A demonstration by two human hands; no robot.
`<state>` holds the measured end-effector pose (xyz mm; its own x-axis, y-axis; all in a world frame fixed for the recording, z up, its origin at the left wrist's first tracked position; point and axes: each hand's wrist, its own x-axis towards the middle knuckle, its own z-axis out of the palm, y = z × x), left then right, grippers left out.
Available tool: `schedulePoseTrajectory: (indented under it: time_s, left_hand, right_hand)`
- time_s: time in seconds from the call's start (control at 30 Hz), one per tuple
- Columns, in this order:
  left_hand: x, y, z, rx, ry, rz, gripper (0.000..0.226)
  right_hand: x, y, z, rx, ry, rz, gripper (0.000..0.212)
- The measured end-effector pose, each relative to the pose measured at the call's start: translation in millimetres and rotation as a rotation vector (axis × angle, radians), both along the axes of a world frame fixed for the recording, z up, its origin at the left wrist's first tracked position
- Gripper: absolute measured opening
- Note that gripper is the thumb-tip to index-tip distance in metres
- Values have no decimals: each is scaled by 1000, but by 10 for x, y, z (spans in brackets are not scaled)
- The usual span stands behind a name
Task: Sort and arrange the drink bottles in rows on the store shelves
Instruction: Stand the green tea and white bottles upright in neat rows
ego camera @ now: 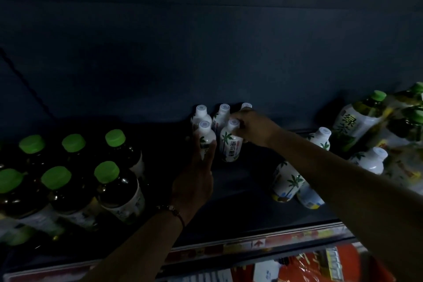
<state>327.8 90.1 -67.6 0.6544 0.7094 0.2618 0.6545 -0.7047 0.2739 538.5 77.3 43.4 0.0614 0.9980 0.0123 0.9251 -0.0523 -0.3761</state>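
Observation:
Several small white bottles with palm-tree labels stand clustered at the back of the dark shelf (247, 213). My right hand (256, 127) grips the cap and neck of the front right white bottle (230, 144). My left hand (196, 181) rests flat, fingers apart, against the front left white bottle (206, 137) without closing round it. Behind them stand three more white bottles (223, 113), in a row. Several loose white bottles (287, 181) stand to the right, partly hidden under my right forearm.
Dark bottles with green caps (107, 174) stand in rows at the left. Larger green-tea bottles (359, 117) lean at the far right. A price strip (229, 247) runs along the shelf's front edge, with red packaging (332, 263) below.

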Motion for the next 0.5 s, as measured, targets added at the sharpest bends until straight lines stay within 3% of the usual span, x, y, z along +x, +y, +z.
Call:
schedulePoseTrajectory:
  time_s: [0.37,0.5]
  left_hand:
    - [22,16,2,62,35,14,96]
    - [62,-28,104,180,6,7,78]
  right_hand:
    - [-121,11,0,4,-84,-43,24]
    - [-30,-150,161,-33,134,-59,37]
